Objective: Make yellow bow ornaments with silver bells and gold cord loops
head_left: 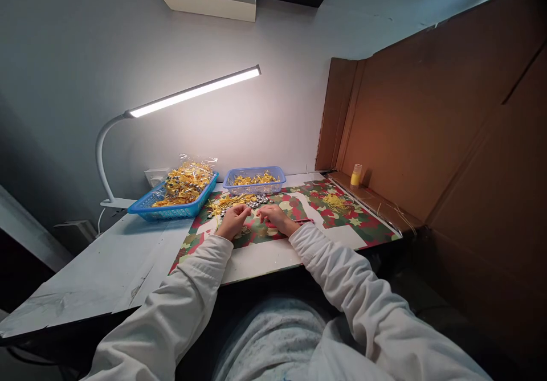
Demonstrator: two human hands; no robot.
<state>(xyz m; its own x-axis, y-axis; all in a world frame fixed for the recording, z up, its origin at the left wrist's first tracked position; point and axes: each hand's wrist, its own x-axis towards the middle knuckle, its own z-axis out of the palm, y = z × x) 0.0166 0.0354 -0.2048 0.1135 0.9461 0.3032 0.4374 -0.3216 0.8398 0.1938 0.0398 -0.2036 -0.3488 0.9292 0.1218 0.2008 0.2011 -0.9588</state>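
Observation:
My left hand [234,222] and my right hand [275,218] face each other over the patterned mat, with a small gap between them. Fingertips of both are pinched together; whatever they hold is too small to make out. Just beyond my hands lies a pile of yellow strands [231,203], with small shiny silver balls [257,200] at its right side. A thin red tool [304,220] rests beside my right wrist, partly hidden by it.
A blue basket [179,212] heaped with yellow pieces and clear plastic stands left, near a lit lamp [194,92]. A smaller basket [254,188] holds more yellow pieces at the back. Loose yellow strands [337,201], a yellow-filled bottle [356,175] and a cardboard wall [427,113] are right.

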